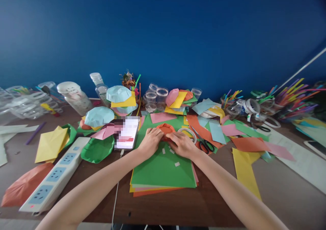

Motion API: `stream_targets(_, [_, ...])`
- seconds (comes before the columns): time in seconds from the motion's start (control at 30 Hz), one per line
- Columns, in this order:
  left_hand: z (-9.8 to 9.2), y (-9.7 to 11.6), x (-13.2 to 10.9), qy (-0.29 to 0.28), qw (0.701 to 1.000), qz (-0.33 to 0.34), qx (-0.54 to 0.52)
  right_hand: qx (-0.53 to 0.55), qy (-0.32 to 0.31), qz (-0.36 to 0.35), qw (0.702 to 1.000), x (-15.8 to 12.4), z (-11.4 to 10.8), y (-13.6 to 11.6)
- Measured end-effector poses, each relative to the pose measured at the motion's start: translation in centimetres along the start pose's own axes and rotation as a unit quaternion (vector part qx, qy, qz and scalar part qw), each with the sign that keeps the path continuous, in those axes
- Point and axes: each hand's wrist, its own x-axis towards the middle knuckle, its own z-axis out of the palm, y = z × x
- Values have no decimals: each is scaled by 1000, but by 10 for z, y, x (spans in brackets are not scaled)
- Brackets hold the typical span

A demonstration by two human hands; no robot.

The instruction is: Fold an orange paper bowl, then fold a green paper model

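Note:
A small round of folded orange paper (166,128) rests over the stack of coloured paper sheets (163,175), whose top sheet is green. My left hand (150,142) closes its fingers on the near left side of the round. Against its right side, my right hand (183,144) has its fingers closed on the edge. Parts of the orange paper are hidden under the fingers. Just below the hands, several small white pieces (177,164) lie on the green sheet. A roll of tape (194,137) lies beside my right hand, with black-handled scissors (206,146) to its right.
Left of the sheets lie a phone (127,133) on a cable, a green paper round (98,150) and a white power strip (54,175). Coloured paper scraps (246,175) spread to the right. Along the blue wall stand plastic cups (162,99), a white bottle (73,95) and coloured straws (292,97).

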Motion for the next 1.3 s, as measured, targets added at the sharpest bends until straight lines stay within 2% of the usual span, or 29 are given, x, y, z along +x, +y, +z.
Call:
stream_targets(0.17, [-4, -2, -2, 2, 999, -15, 37, -40, 18, -2, 999, -4, -5, 10])
stream_targets(0.43, [-5, 1, -2, -3, 999, -15, 51, -64, 28, -7, 998, -3, 1, 17])
stream_targets(0.73, [0, 9, 0, 27, 1000, -9, -13, -6, -38, 11, 999, 2, 0, 11])
stream_targets(0.9, [-1, 5, 1, 14, 999, -18, -50, 19, -30, 12, 999, 4, 4, 7])
stream_targets(1.03, [-4, 2, 2, 8, 998, -30, -54, 19, 10, 12, 1000, 2, -2, 7])
stream_targets(1.3, [-4, -5, 0, 26, 997, -36, -69, -30, 34, 15, 999, -8, -4, 22])
